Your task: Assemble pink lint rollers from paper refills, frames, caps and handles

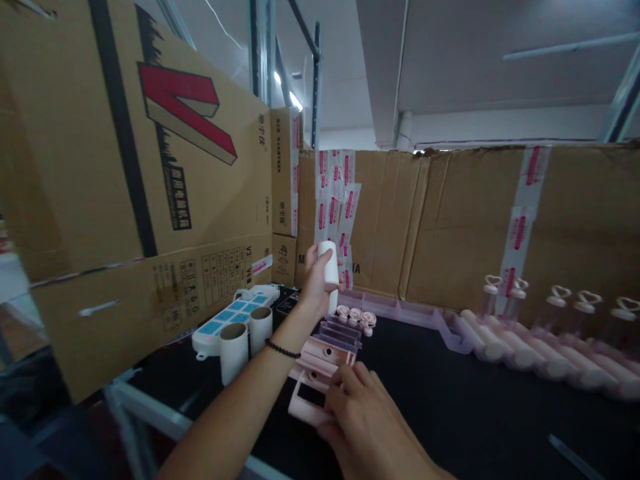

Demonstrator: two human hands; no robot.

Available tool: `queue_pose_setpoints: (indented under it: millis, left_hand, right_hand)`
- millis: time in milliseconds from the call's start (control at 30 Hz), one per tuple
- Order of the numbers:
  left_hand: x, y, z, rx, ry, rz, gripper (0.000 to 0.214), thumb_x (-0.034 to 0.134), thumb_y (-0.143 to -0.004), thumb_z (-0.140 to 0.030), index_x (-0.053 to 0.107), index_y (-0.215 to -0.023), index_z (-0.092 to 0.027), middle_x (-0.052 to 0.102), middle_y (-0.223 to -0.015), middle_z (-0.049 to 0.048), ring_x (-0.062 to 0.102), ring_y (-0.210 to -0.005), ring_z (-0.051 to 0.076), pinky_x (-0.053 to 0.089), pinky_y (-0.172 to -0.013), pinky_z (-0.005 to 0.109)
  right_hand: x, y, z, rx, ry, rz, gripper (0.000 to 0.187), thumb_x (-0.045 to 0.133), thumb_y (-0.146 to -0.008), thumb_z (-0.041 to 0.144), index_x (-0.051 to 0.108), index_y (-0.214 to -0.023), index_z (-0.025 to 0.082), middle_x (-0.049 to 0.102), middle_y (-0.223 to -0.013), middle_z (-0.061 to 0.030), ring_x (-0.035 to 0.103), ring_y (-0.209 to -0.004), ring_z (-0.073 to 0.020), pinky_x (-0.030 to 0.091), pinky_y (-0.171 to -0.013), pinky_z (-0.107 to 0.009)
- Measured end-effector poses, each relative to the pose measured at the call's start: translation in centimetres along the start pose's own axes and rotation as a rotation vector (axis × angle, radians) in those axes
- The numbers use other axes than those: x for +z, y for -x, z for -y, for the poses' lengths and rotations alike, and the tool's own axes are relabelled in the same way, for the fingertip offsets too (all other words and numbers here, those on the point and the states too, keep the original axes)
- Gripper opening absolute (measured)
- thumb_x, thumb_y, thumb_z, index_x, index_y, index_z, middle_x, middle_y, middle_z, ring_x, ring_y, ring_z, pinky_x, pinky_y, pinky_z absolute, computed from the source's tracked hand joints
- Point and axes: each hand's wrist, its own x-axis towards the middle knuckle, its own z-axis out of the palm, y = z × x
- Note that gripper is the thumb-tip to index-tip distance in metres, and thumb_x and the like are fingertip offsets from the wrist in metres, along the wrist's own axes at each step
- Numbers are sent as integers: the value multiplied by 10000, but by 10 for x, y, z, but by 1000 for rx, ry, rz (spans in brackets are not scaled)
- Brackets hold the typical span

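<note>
My left hand (314, 283) is raised in front of the cardboard wall, its fingers wrapped round a white tube (328, 265). A second white piece (333, 303) shows just below it; whether the hand holds this too, I cannot tell. Lower down, my right hand (363, 403) has its fingers curled over the right end of a pale pink plastic casing (306, 404) with a dark rectangular opening. Beyond it lie another pink casing part (325, 353) with round holes and purple translucent pieces (339, 333). Several small pink rose-shaped parts (355, 313) sit behind these.
Two white hollow tubes (234, 352) stand left beside a white-and-blue power strip (235, 317). A purple translucent tray (395, 308) runs along the back. Right, several pink cylinders (530, 350) with heart-shaped loops lie in a row. A clear pen-like stick (573, 455) rests on the black tabletop (450, 413).
</note>
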Motion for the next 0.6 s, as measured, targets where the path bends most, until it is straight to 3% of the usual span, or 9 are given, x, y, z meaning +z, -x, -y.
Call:
queue_pose_setpoints:
  millis: [100, 167, 200, 300, 400, 500, 600]
  left_hand:
    - [-3, -4, -4, 8, 18, -32, 477, 663, -814, -388, 442, -1227, -296, 644, -788, -23, 571, -418, 121, 428, -374, 204]
    - [-2, -4, -2, -3, 29, -37, 456, 639, -825, -398, 432, -1216, -291, 647, -776, -23, 571, -424, 124, 435, -384, 207]
    - [0, -3, 2, -14, 34, -35, 445, 629, -828, -403, 429, -1207, -284, 647, -766, -21, 569, -427, 127, 438, -388, 210]
    - [8, 7, 17, -56, 34, -28, 413, 616, -832, -417, 437, -1167, -256, 634, -726, -19, 563, -441, 133, 442, -403, 215]
    - [22, 24, 38, -108, 16, -24, 399, 631, -827, -442, 454, -1114, -230, 597, -692, -31, 573, -480, 130, 447, -431, 202]
    - [35, 46, 55, -174, -12, 18, 424, 666, -811, -473, 465, -1094, -229, 586, -713, -35, 577, -507, 124, 432, -434, 187]
    - [46, 65, 64, -225, -60, 72, 484, 721, -786, -492, 481, -1118, -235, 611, -808, -16, 613, -572, 126, 444, -455, 185]
  right_hand:
    - [-19, 23, -13, 98, -267, 71, 76, 715, -784, 136, 690, -838, 183, 701, -1031, -72, 616, -969, -255, 466, -845, -369]
    - [-29, 39, -26, 176, -557, 83, 63, 685, -853, 245, 665, -857, 186, 693, -905, -52, 618, -838, -204, 465, -750, -306]
    - [-33, 46, -32, 231, -727, 58, 140, 662, -891, 326, 655, -871, 187, 688, -864, -46, 617, -796, -190, 464, -713, -287]
    - [-39, 58, -52, 423, -1208, -165, 315, 685, -881, 499, 648, -929, 189, 704, -883, -59, 646, -810, -194, 492, -704, -279]
    - [-38, 54, -72, 546, -1534, -445, 399, 806, -774, 499, 658, -965, 181, 687, -825, -42, 613, -675, -151, 490, -607, -251]
    - [-39, 42, -91, 585, -1678, -594, 438, 863, -716, 477, 674, -959, 165, 592, -681, 25, 404, -462, -52, 344, -430, -176]
    - [-49, 30, -101, 564, -1613, -658, 431, 868, -723, 450, 697, -980, 149, 572, -701, 34, 306, -451, -21, 256, -394, -146]
